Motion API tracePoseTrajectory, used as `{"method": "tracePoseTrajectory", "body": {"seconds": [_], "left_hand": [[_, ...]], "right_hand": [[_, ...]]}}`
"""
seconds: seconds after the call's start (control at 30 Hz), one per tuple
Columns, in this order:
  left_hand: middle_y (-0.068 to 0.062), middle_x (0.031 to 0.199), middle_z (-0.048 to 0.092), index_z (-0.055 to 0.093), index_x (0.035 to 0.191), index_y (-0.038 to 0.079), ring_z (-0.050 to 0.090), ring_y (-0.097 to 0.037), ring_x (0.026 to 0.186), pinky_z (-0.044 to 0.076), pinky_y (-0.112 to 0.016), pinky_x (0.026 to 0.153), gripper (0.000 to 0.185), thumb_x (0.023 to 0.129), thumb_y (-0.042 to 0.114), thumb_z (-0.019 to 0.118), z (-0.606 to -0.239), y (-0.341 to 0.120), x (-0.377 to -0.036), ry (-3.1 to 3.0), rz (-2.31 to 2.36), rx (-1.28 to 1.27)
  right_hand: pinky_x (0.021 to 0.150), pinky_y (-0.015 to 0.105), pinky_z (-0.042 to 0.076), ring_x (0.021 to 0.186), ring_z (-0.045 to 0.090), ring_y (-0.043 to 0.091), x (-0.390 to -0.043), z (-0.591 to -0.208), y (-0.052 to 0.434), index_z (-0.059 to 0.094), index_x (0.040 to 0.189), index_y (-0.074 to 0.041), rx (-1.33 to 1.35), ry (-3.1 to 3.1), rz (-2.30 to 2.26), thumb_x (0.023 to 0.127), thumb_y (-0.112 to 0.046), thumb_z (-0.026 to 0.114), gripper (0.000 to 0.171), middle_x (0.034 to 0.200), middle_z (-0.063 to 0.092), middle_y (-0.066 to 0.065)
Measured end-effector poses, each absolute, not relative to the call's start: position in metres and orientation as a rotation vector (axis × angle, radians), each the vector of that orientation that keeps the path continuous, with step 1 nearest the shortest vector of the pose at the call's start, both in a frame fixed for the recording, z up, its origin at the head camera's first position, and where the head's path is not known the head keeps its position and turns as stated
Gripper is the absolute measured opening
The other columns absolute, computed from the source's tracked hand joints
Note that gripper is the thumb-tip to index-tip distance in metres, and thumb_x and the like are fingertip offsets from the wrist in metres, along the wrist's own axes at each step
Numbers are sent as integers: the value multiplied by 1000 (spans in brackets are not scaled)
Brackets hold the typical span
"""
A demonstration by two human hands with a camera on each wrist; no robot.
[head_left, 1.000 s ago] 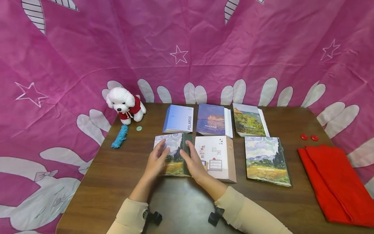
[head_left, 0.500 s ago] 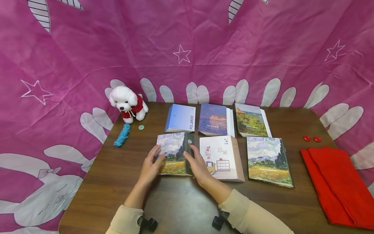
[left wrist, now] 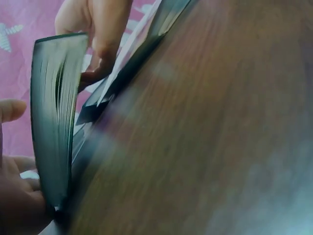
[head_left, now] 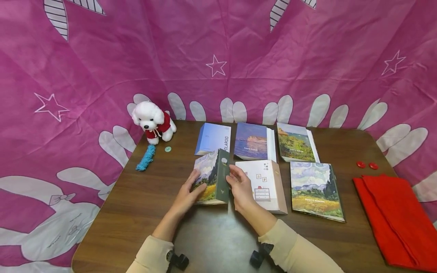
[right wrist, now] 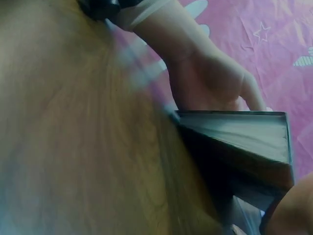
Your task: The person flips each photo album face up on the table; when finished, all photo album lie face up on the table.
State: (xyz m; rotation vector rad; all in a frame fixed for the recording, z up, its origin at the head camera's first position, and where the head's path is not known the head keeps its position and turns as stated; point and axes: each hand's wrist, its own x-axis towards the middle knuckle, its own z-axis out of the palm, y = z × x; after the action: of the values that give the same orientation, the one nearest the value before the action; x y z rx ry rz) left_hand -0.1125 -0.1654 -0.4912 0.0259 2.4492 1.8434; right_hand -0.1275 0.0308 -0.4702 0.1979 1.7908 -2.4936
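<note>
In the head view, a photo album (head_left: 209, 178) with a painted landscape cover and dark green spine is tilted, its spine side raised and turned rightward. My left hand (head_left: 186, 193) grips its left edge, thumb over the cover. At the spine, my right hand (head_left: 240, 185) holds the album's right side with bent fingers; part of that contact is hidden. The left wrist view shows the album's page edges (left wrist: 58, 112) between both hands. In the right wrist view, my left palm (right wrist: 208, 81) lies against the cover, and my right hand (right wrist: 293, 210) is at the lower corner.
Beside it lies a white album (head_left: 259, 185) with room drawings, then another landscape album (head_left: 315, 189). Behind are a blue Polaroid album (head_left: 216, 136), a seascape album (head_left: 250, 140) and a garden-cover album (head_left: 295, 142). A toy dog (head_left: 153, 121), blue yarn (head_left: 146, 157) and red cloth (head_left: 396, 220) flank them.
The album's spine side has risen, tilting it from lying nearly flat. My right hand has shifted from the cover's top to the spine's right side. My left hand stays on the left edge.
</note>
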Motion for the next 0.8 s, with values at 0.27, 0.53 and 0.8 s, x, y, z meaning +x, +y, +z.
{"method": "tracePoseTrajectory", "body": {"seconds": [0.27, 0.53, 0.8], "left_hand": [[-15, 167, 18, 39, 154, -1, 12, -31, 154, 7, -53, 123, 61, 103, 27, 57, -492, -153, -116, 2350, 1880, 84], [-16, 167, 17, 31, 155, -5, 7, -32, 155, 3, -48, 124, 60, 105, 23, 50, -487, -136, -120, 2044, 2107, 129], [-24, 166, 11, 15, 158, -7, 6, -34, 154, 7, -46, 124, 65, 107, 26, 39, -484, -123, -123, 1785, 2203, 172]], "right_hand": [[79, 23, 55, 99, 60, 12, -130, -468, 46, 47, 148, -4, 286, 1780, -2476, 101, 0, 54, 48, 125, 58, 13], [75, 23, 55, 97, 57, 12, -133, -455, 56, 54, 146, -7, 305, 1876, -2483, 104, -5, 52, 42, 123, 54, 11], [76, 24, 56, 97, 61, 12, -131, -451, 55, 59, 139, -6, 0, 2030, -2489, 101, -9, 63, 38, 121, 56, 14]]}}
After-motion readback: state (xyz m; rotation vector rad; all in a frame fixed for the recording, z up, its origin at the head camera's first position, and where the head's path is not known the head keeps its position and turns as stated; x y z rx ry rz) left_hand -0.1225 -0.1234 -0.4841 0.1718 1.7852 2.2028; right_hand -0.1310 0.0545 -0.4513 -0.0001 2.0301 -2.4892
